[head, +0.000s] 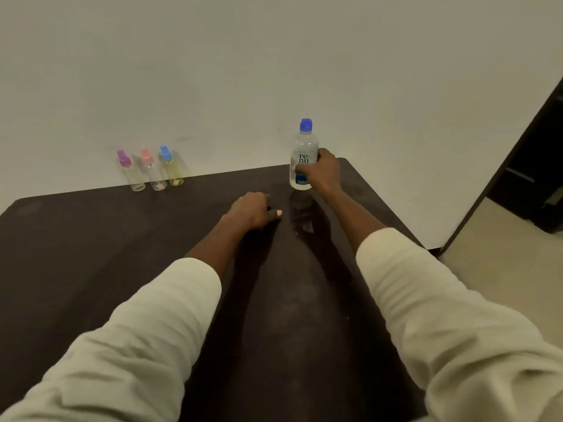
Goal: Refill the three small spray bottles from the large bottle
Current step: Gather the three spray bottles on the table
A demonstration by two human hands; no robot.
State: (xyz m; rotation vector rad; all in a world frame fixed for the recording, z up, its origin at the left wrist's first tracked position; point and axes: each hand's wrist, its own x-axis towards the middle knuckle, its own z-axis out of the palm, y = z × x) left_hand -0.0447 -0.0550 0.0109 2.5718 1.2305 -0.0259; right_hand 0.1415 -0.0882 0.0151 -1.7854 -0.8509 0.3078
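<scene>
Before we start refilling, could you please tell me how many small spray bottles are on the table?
3, in a row at the table's far left edge: purple-capped bottle leftmost, pink-capped bottle in the middle, blue-capped bottle rightmost.

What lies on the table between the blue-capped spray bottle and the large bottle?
Nothing: in the head view, the dark table is bare between the blue-capped spray bottle and the large bottle, which the right hand grips.

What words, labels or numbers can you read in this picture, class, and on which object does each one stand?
"re-nu": on the label of the large bottle, split over two lines, "re" above "nu".
Small print above it and on the blue band below: too blurred to read.
The three small spray bottles: no readable text.
</scene>
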